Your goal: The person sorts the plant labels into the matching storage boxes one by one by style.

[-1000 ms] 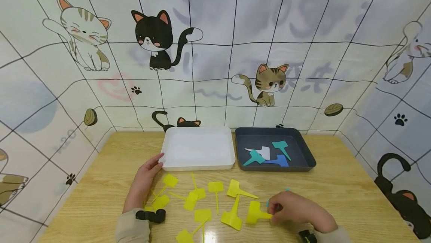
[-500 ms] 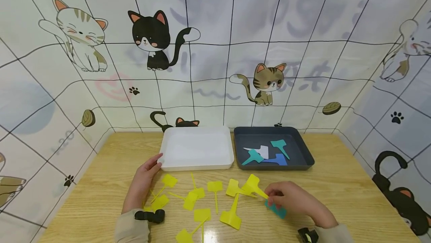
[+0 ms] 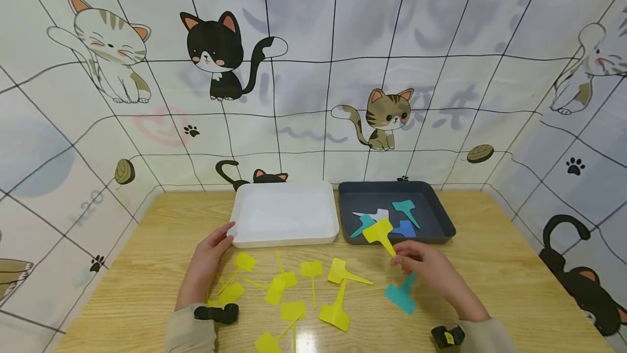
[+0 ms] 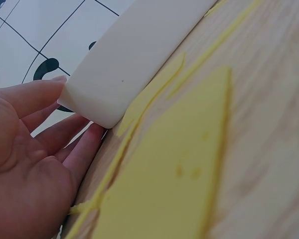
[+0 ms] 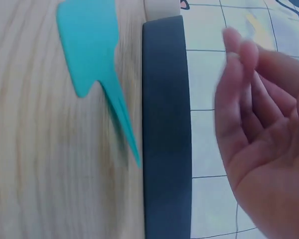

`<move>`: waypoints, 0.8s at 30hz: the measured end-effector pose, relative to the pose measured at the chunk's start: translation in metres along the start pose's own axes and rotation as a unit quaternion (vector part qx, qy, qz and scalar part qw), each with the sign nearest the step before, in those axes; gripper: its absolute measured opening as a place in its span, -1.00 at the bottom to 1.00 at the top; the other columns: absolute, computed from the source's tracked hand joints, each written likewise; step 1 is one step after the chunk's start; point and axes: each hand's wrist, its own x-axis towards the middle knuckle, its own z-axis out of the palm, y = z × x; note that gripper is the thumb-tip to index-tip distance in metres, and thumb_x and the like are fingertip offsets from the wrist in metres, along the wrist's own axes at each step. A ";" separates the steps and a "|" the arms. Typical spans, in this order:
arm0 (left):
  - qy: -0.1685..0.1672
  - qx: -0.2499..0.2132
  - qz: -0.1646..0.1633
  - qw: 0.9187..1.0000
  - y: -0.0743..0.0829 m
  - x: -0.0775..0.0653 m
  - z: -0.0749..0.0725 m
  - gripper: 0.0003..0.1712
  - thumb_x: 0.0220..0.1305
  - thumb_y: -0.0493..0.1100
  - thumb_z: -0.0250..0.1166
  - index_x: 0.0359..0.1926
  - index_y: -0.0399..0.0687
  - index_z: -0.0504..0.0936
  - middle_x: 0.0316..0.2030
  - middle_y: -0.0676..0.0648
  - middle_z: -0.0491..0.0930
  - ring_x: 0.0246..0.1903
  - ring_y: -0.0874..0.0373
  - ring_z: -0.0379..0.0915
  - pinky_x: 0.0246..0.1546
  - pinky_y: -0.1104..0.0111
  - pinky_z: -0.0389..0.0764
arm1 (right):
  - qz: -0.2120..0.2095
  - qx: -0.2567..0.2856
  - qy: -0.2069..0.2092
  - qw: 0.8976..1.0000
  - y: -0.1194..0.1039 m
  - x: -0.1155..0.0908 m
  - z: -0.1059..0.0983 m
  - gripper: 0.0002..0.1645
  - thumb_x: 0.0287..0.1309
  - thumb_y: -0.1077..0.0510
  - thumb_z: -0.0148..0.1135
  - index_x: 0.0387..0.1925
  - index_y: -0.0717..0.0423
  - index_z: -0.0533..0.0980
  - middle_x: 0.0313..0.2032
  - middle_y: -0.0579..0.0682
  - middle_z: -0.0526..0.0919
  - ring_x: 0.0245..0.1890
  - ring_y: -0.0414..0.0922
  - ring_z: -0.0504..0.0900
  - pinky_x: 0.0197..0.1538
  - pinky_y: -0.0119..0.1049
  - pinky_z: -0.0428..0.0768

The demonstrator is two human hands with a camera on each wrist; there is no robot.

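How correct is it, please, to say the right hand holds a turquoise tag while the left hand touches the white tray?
Only the colour is wrong: the head view shows the right hand holding a yellow tag, while the left hand touches the white tray.

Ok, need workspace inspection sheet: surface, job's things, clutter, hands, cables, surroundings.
Surface: light wood-grain table, with a white rectangular plastic-looking tray beside a dark grey tray.
Job's things: thin yellow plastic-looking T-shaped tags scattered in front, some crossing; one teal T-shaped tag on the table; two teal tags, a white tag and a blue tag in the dark tray.
Clutter: nothing seen.
Left hand: touches the white tray's left side.
Right hand: pinches a yellow tag by its stem, near the dark tray's front edge.
Cables: nothing seen.
Surroundings: white grid-patterned sheet with cartoon cats behind and at both sides.
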 end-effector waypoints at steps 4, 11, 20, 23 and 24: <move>-0.002 0.008 0.003 1.000 0.003 0.000 -0.001 -0.48 0.22 0.07 0.10 0.22 0.20 0.33 0.25 0.07 0.17 0.20 0.20 0.09 0.18 0.31 0.16 | -0.018 0.057 0.046 0.997 0.003 0.003 -0.006 -0.60 0.16 0.08 0.12 -0.02 0.22 0.41 -0.27 0.12 0.62 -0.36 0.13 0.53 -0.32 -0.17 0.57; 0.001 0.012 0.000 1.000 0.005 0.002 -0.001 -0.50 0.24 0.04 0.09 0.22 0.19 0.33 0.27 0.04 0.15 0.22 0.16 0.06 0.20 0.27 0.13 | -0.071 0.077 0.122 0.987 0.006 0.008 -0.019 -0.62 0.17 0.04 0.10 -0.07 0.20 0.34 -0.27 0.16 0.62 -0.46 0.13 0.50 -0.46 -0.20 0.56; -0.005 0.003 -0.002 1.000 0.001 0.001 0.001 -0.51 0.25 0.02 0.09 0.22 0.18 0.33 0.24 0.07 0.19 0.20 0.21 0.09 0.18 0.32 0.16 | -0.061 0.131 0.178 0.973 0.066 0.042 -0.040 -0.57 0.15 -0.07 0.09 -0.04 0.10 0.44 -0.25 0.07 0.61 -0.45 -0.03 0.56 -0.45 -0.31 0.57; -0.005 0.004 -0.002 1.000 0.000 -0.001 0.000 -0.51 0.25 0.04 0.08 0.21 0.19 0.33 0.24 0.09 0.19 0.20 0.23 0.09 0.17 0.35 0.17 | -0.049 0.141 0.192 0.970 0.057 0.041 -0.044 -0.52 0.17 -0.07 0.07 0.01 0.15 0.42 -0.23 0.07 0.59 -0.43 -0.06 0.55 -0.43 -0.30 0.58; -0.003 0.006 -0.001 1.000 -0.001 -0.001 0.000 -0.51 0.25 0.05 0.08 0.21 0.20 0.34 0.24 0.09 0.19 0.20 0.23 0.09 0.17 0.35 0.17 | -0.049 0.155 0.198 0.967 0.054 0.041 -0.045 -0.51 0.16 -0.06 0.09 0.01 0.19 0.43 -0.24 0.09 0.59 -0.43 -0.05 0.55 -0.44 -0.30 0.57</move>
